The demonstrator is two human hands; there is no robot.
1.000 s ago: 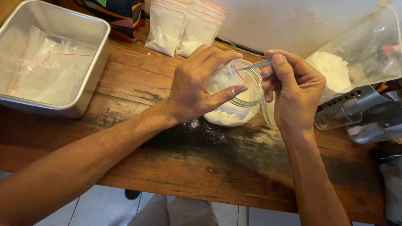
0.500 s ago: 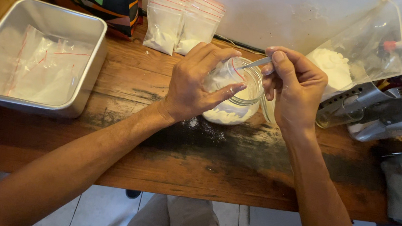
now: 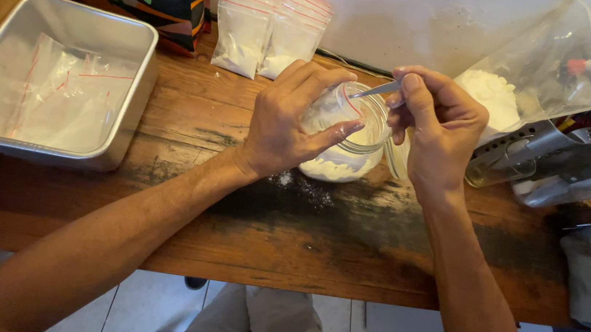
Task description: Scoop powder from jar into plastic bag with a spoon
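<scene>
1. At centre of the wooden table (image 3: 169, 112), a glass jar (image 3: 356, 147) part-filled with white powder rests tilted on the boards.
2. Left hand (image 3: 292, 125) curls over a small clear bag (image 3: 332, 105) at the jar mouth, fingers closed on it.
3. Right hand (image 3: 435, 126) pinches a thin metal spoon handle (image 3: 380, 89), tip aimed into the bag.
4. Judgement: jar rigid, fragile, smooth; grip its wall. Bag limp, light, slippery; hold near its open rim.
5. Spilled powder (image 3: 300, 187) lies just beside the jar; metal tray (image 3: 133, 35) of empty bags well to the left.
</scene>
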